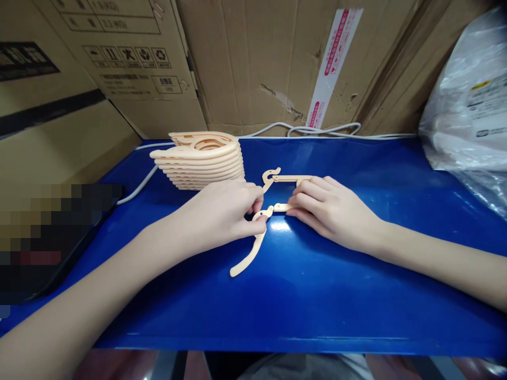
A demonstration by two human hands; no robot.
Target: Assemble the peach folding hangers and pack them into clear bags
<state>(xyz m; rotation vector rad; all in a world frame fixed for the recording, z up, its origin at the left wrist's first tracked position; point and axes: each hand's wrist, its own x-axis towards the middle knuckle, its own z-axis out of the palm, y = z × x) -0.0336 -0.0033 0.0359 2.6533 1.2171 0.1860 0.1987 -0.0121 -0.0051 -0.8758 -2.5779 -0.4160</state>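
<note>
Between the thumb and fingers of my left hand (232, 208) is the joint of a cream plastic folding hanger (249, 261), one curved arm of it pointing toward the front edge. My right hand (330, 211) pinches a short straight cream hanger arm (281, 207), whose rounded end lies close to that joint; whether they touch I cannot tell. Just behind my hands lies another cream folding hanger (291, 178), its hook to the left and its right part hidden by my right fingers. A neat stack of folded cream hangers (202, 158) stands behind my left hand.
Blue sheeting covers the table (293, 311). Cardboard boxes (253, 63) wall off the back and left. A white cable (273, 126) runs along the back edge. On the left lies a dark, pixelated object (59, 243); a clear plastic bag (471, 111) sits at the back right.
</note>
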